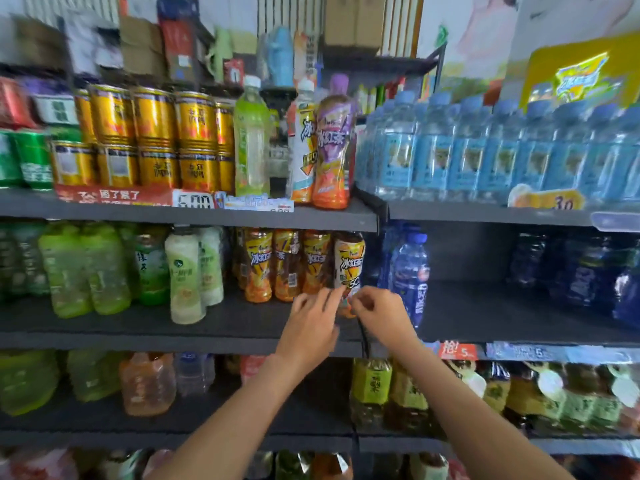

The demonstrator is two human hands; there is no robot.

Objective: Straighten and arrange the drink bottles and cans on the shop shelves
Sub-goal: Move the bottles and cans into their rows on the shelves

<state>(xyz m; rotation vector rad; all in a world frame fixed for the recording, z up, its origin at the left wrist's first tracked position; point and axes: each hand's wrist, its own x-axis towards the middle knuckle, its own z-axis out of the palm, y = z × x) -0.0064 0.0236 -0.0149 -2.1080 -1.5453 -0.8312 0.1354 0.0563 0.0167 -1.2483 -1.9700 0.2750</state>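
Both my hands reach to the middle shelf (207, 327). A row of orange iced tea bottles (287, 265) stands there. The rightmost one, an iced tea bottle with a white and yellow label (349, 263), stands at the shelf's right end. My left hand (311, 323) has its fingers spread at that bottle's lower left. My right hand (377, 310) curls its fingers against the bottle's base on the right. Whether either hand grips the bottle is unclear. A dark blue bottle (410, 275) stands just right of my hands.
The top shelf holds gold cans (156, 140), a green bottle (251, 140), two tea bottles (332, 147) and many blue water bottles (485, 150). Green and white bottles (187, 271) fill the middle shelf's left. Dark blue bottles (588, 271) sit at the right. Lower shelves hold more drinks.
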